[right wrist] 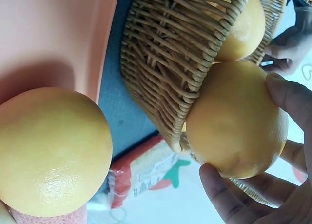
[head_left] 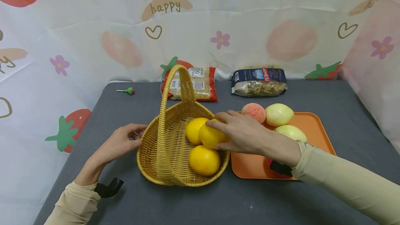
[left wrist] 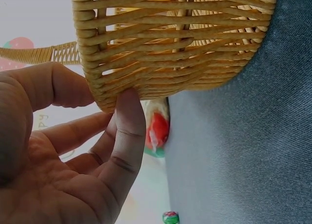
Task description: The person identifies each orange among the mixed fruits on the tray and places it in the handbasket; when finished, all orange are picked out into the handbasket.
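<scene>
A wicker basket (head_left: 144,164) with a tall arched handle stands on the dark grey table. My left hand (head_left: 120,145) holds its left rim; in the left wrist view the thumb and fingertips pinch the woven edge (left wrist: 92,72). Over the basket's right side, my right hand (head_left: 242,133) grips a yellow-orange orange (head_left: 212,136) between thumb and fingers. In the right wrist view this orange (right wrist: 236,119) is right at the rim, its far side overlapping the wicker. Two more oranges lie inside the basket, one behind (head_left: 193,131) and one in front (head_left: 204,160).
Right of the basket lies an orange tray (head_left: 250,169) with a pink peach (head_left: 254,111) and two pale yellow-green fruits (head_left: 279,114). Something red (head_left: 269,162) is partly hidden under my right wrist. Behind are a red-edged bag (head_left: 203,93), a dark-labelled pasta pack (head_left: 259,82) and a lollipop (head_left: 129,90).
</scene>
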The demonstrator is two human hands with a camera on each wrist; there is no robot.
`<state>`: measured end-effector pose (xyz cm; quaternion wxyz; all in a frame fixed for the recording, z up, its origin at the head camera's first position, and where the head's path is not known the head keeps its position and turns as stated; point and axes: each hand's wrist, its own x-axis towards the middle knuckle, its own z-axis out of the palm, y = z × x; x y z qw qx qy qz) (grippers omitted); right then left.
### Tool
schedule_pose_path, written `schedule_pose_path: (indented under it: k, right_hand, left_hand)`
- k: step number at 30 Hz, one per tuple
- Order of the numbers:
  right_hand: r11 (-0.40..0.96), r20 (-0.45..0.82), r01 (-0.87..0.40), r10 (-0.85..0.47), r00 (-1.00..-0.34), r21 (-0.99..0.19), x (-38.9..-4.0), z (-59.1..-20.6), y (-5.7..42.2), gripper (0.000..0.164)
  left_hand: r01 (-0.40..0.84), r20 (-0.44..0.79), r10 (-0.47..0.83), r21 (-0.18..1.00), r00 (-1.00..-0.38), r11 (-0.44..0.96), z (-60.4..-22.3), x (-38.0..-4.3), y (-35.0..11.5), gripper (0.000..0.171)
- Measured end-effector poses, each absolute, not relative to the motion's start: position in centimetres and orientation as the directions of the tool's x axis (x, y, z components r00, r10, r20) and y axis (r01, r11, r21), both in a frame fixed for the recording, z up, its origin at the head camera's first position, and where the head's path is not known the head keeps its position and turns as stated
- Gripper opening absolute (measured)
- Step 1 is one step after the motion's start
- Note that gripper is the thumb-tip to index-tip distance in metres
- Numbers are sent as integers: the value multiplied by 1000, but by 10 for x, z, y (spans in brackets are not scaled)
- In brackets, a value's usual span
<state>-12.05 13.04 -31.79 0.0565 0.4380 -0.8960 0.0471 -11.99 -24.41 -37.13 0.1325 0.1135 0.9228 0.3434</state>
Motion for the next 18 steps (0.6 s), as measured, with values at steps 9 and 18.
schedule_pose_path:
  k: [9, 18]
  right_hand:
    - [598, 122, -800, -791, -600, -60, -119, -317, 131, 58]
    - [592, 132, -801, -790, -599, -93, -120, -319, 131, 57]
  left_hand:
    - [117, -165, 297, 664, -941, 739, -373, -121, -244, 45]
    - [123, -162, 302, 662, -940, 740, -374, -121, -245, 44]
